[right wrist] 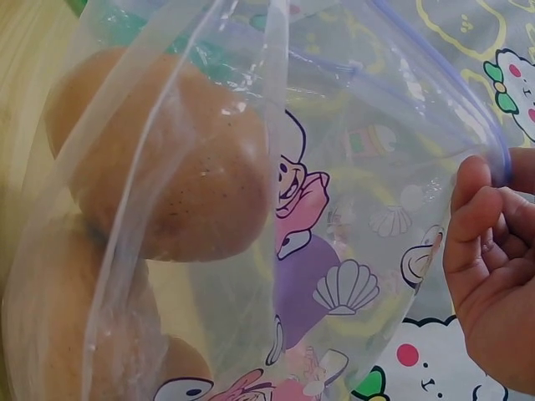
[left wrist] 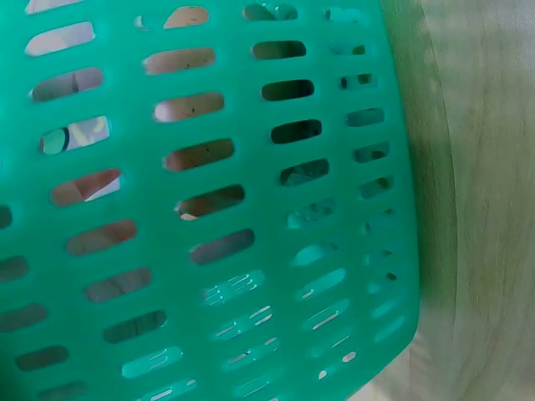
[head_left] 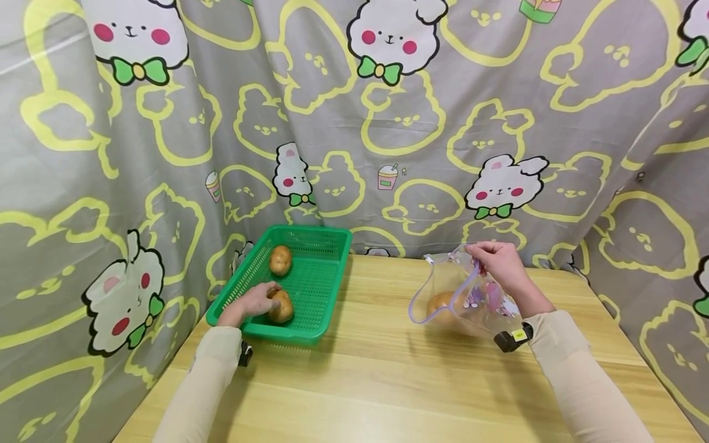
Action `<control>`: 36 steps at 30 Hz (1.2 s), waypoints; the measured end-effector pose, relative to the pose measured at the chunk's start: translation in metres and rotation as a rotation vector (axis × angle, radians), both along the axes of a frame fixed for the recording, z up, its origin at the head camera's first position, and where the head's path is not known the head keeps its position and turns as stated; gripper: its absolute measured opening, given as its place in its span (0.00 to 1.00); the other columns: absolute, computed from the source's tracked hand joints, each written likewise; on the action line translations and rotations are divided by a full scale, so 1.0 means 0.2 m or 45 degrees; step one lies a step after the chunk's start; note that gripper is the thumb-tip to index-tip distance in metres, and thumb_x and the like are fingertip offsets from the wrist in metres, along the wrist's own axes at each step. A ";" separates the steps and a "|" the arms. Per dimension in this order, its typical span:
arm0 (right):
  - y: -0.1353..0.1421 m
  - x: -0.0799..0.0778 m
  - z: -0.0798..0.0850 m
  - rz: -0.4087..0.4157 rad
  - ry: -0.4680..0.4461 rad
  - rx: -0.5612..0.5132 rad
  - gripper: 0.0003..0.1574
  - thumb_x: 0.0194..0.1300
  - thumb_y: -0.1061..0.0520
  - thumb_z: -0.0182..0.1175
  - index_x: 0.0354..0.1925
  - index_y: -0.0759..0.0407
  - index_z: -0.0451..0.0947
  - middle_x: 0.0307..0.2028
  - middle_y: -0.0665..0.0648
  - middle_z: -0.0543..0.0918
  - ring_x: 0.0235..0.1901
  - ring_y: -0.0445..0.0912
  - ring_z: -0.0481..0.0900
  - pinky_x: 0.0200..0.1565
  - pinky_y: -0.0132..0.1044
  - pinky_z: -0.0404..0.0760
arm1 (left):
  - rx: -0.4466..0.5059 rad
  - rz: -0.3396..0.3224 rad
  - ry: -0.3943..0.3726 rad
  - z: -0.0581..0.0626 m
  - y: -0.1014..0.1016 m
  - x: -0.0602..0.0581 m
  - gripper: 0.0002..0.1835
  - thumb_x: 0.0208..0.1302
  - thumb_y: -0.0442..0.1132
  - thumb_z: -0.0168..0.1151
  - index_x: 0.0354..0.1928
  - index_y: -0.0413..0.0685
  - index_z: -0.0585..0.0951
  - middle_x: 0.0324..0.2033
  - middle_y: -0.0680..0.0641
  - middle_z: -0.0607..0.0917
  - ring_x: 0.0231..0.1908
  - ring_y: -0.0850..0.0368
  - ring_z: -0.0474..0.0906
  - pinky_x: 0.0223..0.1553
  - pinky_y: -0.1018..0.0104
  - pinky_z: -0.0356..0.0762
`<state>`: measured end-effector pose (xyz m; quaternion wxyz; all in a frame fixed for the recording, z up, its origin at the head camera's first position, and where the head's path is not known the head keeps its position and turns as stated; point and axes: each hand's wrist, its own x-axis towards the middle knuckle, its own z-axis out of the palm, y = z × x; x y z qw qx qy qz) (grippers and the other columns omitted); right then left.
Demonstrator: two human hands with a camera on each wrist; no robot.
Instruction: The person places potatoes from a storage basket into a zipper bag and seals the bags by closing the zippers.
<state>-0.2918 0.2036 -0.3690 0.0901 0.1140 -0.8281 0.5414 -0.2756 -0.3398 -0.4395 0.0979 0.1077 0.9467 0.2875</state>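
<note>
In the head view, my left hand point(head_left: 258, 300) reaches into a green plastic basket point(head_left: 327, 307) and grips the nearer potato point(head_left: 283, 307), fingers over its far side and thumb on its left. Another potato point(head_left: 280, 260) lies farther back in the basket. The left wrist view mostly shows the slotted basket wall point(left wrist: 251, 242), which partly hides the hand and potato. My right hand point(head_left: 501, 264) pinches the lilac-edged rim of a clear, printed zip bag point(head_left: 465, 277), its mouth parted. Potatoes point(right wrist: 167, 159) lie inside the bag, seen through its film in the right wrist view.
The basket and bag stand apart on a light wooden table point(head_left: 365, 381), basket at left, bag at right. A grey curtain point(head_left: 343, 135) with cartoon prints hangs behind the table and along both sides. Each wrist carries a small black camera point(head_left: 512, 338).
</note>
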 end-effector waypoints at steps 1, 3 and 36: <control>0.00 0.00 0.00 0.001 -0.004 0.001 0.25 0.67 0.50 0.58 0.37 0.75 0.76 0.16 0.49 0.75 0.15 0.42 0.69 0.17 0.33 0.70 | 0.002 -0.001 0.002 0.00 0.00 0.00 0.26 0.62 0.34 0.55 0.61 0.31 0.68 0.57 0.29 0.71 0.59 0.32 0.64 0.56 0.41 0.64; 0.00 0.00 0.01 0.004 -0.016 -0.005 0.23 0.67 0.51 0.58 0.37 0.75 0.76 0.16 0.49 0.75 0.15 0.42 0.69 0.17 0.33 0.70 | 0.002 -0.012 0.013 0.01 0.00 0.00 0.25 0.61 0.33 0.54 0.61 0.32 0.69 0.56 0.29 0.71 0.57 0.33 0.65 0.55 0.42 0.65; -0.06 0.12 0.13 0.022 -0.029 -0.033 0.20 0.68 0.57 0.57 0.37 0.79 0.75 0.15 0.48 0.74 0.15 0.40 0.69 0.18 0.32 0.70 | -0.015 0.053 -0.024 0.01 0.01 0.00 0.42 0.57 0.41 0.66 0.67 0.30 0.57 0.58 0.24 0.65 0.58 0.29 0.61 0.55 0.40 0.64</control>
